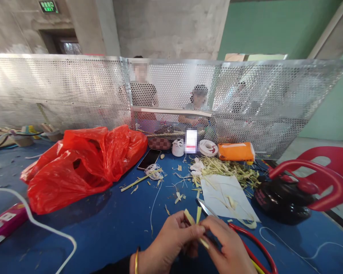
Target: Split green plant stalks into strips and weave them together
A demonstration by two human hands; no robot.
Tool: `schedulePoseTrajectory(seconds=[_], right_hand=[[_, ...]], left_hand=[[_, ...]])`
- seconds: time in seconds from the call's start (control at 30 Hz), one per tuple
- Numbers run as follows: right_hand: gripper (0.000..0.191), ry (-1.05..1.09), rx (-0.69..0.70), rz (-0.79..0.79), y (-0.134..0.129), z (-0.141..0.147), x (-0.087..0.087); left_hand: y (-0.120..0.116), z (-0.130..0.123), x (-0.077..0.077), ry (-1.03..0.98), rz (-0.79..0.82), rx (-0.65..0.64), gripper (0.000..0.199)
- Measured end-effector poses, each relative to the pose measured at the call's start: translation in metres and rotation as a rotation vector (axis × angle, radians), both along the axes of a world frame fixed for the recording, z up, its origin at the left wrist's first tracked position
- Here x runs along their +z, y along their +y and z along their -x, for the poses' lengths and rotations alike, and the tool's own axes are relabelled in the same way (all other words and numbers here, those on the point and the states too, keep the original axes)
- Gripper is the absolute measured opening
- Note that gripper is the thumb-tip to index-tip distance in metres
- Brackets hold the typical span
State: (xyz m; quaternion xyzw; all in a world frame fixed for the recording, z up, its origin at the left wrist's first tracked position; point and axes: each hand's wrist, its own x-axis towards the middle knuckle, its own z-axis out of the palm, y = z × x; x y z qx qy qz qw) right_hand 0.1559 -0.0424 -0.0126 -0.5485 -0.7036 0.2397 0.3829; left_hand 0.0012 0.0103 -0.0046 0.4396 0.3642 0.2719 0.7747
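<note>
Left hand [167, 238] and right hand [230, 245], fingers pinched tightly around pale straw strips [199, 215], red-handled scissors [207, 208] partly behind, green "EXIT" sign [48, 7] far beyond, leftward

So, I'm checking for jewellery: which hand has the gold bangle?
The left hand: the bangle circles its wrist. None shows on the right hand.

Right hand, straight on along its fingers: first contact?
Most likely the left hand, at its thumb, beside the pale strips. The right hand already seems to touch it there; depth is unclear from one view.
</note>
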Motion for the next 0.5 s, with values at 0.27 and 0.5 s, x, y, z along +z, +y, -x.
schedulePoseTrajectory(seconds=[0.27,0.5], right_hand=[[0.022,-0.160,-0.045,-0.133,-0.004,-0.001,-0.005],[0.024,0.015,-0.088,0.134,-0.003,-0.003,0.007]], left_hand=[[0.003,-0.004,-0.006,0.045,-0.104,0.133,0.029],[0.001,0.001,0.014,0.063,-0.090,0.109,0.018]])
